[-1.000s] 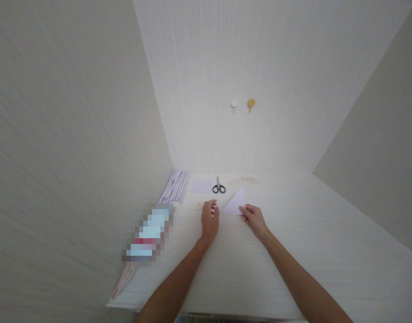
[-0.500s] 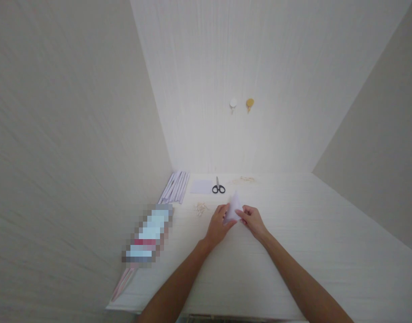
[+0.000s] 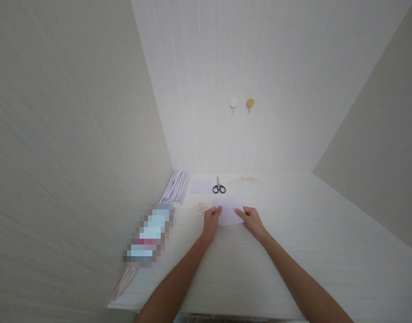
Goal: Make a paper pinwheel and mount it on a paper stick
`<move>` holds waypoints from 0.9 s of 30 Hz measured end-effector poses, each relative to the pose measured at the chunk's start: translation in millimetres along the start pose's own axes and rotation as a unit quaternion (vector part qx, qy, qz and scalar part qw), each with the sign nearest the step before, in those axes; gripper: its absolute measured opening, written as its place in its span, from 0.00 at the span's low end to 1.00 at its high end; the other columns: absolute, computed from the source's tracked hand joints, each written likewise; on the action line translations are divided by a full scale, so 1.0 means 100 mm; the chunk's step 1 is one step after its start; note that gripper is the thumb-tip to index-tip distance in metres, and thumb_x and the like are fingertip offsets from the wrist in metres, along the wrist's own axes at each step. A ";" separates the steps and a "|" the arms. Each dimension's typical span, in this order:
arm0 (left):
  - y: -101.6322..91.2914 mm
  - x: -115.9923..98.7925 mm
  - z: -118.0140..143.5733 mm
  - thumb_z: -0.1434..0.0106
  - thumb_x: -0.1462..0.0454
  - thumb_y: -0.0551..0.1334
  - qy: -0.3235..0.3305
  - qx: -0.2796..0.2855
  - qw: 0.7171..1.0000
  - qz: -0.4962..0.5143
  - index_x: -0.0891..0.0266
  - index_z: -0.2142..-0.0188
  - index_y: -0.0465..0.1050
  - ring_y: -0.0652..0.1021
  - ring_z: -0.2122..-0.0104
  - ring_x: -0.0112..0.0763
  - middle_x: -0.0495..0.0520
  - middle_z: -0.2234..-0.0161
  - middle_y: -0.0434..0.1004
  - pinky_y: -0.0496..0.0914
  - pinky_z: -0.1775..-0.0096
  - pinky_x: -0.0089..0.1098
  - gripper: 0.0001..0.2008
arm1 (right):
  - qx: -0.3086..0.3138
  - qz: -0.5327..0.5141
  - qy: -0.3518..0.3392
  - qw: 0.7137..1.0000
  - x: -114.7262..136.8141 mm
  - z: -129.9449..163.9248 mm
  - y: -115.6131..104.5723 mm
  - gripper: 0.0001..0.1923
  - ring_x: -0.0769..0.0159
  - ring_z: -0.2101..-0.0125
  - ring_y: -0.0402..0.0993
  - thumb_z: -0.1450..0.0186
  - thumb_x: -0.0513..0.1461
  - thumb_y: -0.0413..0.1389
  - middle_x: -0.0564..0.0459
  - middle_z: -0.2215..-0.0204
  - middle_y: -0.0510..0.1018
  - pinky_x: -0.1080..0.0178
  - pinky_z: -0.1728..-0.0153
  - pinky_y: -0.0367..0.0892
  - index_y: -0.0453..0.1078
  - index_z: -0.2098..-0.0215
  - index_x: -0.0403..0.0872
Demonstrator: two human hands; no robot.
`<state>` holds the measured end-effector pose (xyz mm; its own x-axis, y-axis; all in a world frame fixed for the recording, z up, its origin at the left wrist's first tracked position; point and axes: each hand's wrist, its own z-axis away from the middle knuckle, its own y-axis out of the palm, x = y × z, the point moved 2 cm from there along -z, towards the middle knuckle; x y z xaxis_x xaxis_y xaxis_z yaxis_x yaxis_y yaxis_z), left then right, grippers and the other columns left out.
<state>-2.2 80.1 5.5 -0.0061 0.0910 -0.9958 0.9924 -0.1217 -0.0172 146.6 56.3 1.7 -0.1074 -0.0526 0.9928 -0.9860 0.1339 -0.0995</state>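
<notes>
A pale lilac-white sheet of paper [image 3: 230, 214] is stretched between my two hands, just above the table. My left hand [image 3: 211, 220] pinches its left edge, thumb on top. On the opposite edge, my right hand [image 3: 253, 220] grips the paper with its thumb laid over the front. The fingers behind the sheet are partly hidden. Close to my left hand lies a small heap of short pale sticks [image 3: 201, 208]. Scissors with black handles [image 3: 219, 188] rest beyond the sheet, blades pointing away from me.
Another pale sheet [image 3: 201, 186] lies left of the scissors. Folded paper strips [image 3: 176, 186] are stacked by the left wall, behind a blurred-out device [image 3: 148, 233]. Thin tan strands [image 3: 246, 180] lie near the back wall, where a white hook [image 3: 233, 104] and a yellow hook [image 3: 250, 103] hang.
The paper was folded to a triangular shape and now spreads out flat as a rectangle. My left hand has moved left and closed on the paper's left edge; my right hand stays nearly in place.
</notes>
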 end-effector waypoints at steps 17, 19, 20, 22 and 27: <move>0.00 0.04 -0.02 0.55 0.50 0.59 -0.040 0.070 0.997 0.003 0.65 0.86 0.59 0.57 0.84 0.19 0.43 0.87 0.54 0.50 0.82 0.24 0.21 | -0.029 0.024 0.013 0.999 0.05 0.01 -0.01 0.16 0.66 0.80 0.69 0.55 0.45 0.59 0.50 0.80 0.76 0.65 0.80 0.63 0.71 0.76 0.40; 0.02 0.04 -0.01 0.56 0.50 0.59 -0.036 0.073 0.997 -0.003 0.65 0.87 0.58 0.56 0.84 0.18 0.43 0.88 0.52 0.49 0.82 0.24 0.21 | -0.045 0.033 0.020 0.998 0.06 0.02 -0.01 0.15 0.64 0.79 0.70 0.56 0.44 0.60 0.48 0.78 0.77 0.64 0.79 0.64 0.72 0.76 0.39; 0.02 0.04 0.00 0.56 0.51 0.59 -0.035 0.073 0.997 -0.003 0.65 0.87 0.58 0.56 0.84 0.18 0.43 0.88 0.53 0.49 0.82 0.24 0.20 | -0.053 0.038 0.022 0.998 0.07 0.02 -0.01 0.15 0.63 0.78 0.71 0.56 0.44 0.60 0.47 0.78 0.77 0.64 0.79 0.65 0.72 0.76 0.39; 0.03 0.02 0.01 0.55 0.52 0.59 -0.034 0.072 0.997 0.003 0.65 0.86 0.60 0.58 0.84 0.19 0.43 0.87 0.55 0.51 0.82 0.23 0.19 | -0.073 0.049 0.023 0.996 0.08 0.02 -0.02 0.14 0.61 0.77 0.72 0.56 0.43 0.60 0.46 0.77 0.77 0.62 0.78 0.66 0.73 0.76 0.39; 0.05 -0.06 0.04 0.52 0.52 0.57 -0.056 0.100 0.992 0.050 0.67 0.75 0.65 0.70 0.81 0.25 0.49 0.80 0.68 0.62 0.79 0.25 0.18 | -0.134 0.079 0.020 0.988 0.07 0.01 -0.06 0.16 0.58 0.74 0.72 0.53 0.44 0.58 0.42 0.73 0.77 0.61 0.76 0.66 0.72 0.73 0.38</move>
<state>2.0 74.6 11.0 0.0671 -0.0416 -0.9969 0.9443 -0.3200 0.0769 152.0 54.1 8.9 -0.2461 0.0288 0.9688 -0.8876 0.3949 -0.2372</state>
